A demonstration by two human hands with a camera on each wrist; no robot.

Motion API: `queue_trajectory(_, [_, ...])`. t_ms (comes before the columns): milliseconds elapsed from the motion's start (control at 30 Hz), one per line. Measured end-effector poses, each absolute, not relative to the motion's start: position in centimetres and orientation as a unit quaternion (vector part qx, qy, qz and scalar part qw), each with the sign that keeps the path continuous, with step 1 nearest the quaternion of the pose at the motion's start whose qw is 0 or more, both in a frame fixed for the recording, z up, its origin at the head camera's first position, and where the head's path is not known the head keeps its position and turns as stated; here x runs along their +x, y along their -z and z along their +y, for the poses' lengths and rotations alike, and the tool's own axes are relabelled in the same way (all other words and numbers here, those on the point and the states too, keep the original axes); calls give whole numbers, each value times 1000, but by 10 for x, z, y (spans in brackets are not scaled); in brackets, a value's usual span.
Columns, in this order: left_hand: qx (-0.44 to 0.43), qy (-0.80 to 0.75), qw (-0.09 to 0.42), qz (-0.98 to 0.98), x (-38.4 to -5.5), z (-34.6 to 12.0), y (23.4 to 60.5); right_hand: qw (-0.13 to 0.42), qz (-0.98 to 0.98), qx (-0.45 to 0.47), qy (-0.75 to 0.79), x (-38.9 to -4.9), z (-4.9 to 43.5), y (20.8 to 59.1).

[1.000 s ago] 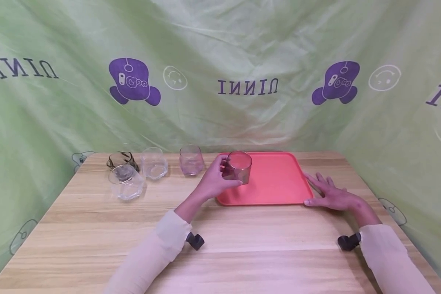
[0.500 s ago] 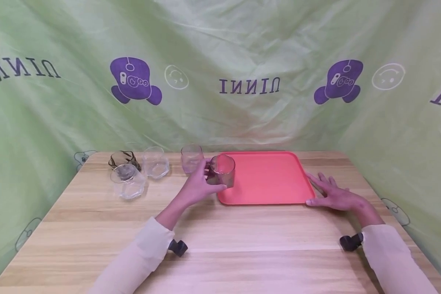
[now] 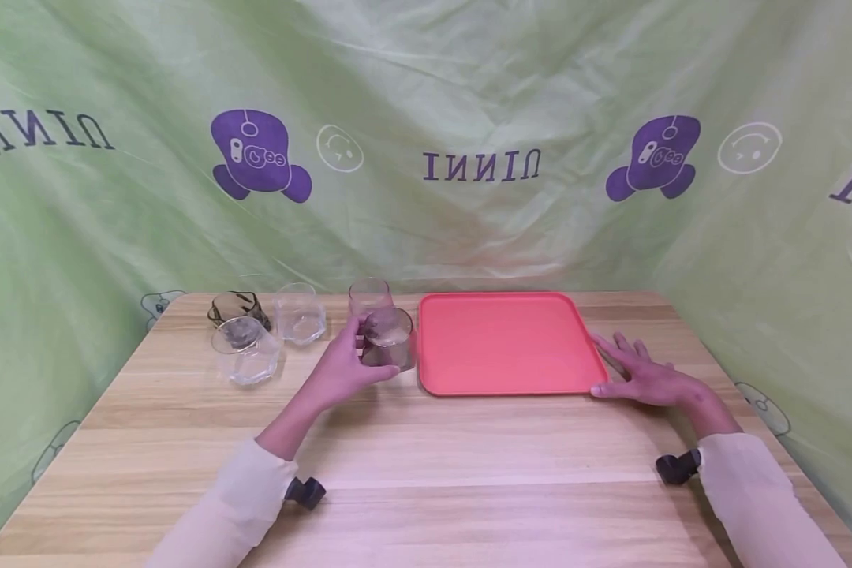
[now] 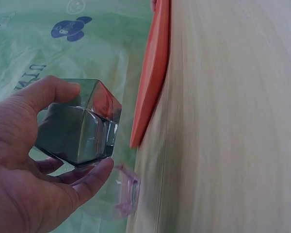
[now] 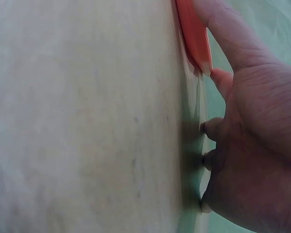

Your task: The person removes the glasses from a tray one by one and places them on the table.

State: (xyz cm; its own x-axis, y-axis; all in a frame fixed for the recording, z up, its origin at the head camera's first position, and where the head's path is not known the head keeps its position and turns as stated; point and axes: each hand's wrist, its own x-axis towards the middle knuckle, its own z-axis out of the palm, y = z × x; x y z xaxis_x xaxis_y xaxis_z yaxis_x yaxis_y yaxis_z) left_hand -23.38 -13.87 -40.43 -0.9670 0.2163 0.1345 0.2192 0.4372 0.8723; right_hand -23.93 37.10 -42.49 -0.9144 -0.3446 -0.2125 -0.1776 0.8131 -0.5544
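My left hand grips a smoky grey drinking glass by its sides, thumb on the near side and fingers behind. In the left wrist view the faceted grey glass hangs above the tabletop, left of the tray's edge. Behind it in the head view stands a pale purple glass, partly hidden by the held one. My right hand lies with fingers spread at the right edge of the red tray, thumb at its near right corner. In the right wrist view, thumb and forefinger touch the tray rim.
At the left of the wooden table stand a clear glass, another clear glass and a dark patterned glass, close together. A green printed curtain hangs right behind the table's back edge.
My left hand has carried the grey glass leftward from over the tray to beside it, in front of the purple glass. The right hand has stayed at the tray's edge.
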Motion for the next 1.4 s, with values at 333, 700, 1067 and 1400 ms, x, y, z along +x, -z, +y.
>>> queue_trajectory(333, [-78,492,-3,-867,-228,-171,408,154,939,-139,274,-239,371,425])
queue_trajectory(700, [-50,485,-8,-873,-224,-200,415,154,939,-142,274,-239,371,426])
queue_trajectory(1067, [-45,479,-2,-877,-226,-210,416,153,939,-141,275,-241,371,427])
queue_trajectory(1400, [-40,473,-6,-880,-228,-213,415,153,939,-141,274,-241,372,427])
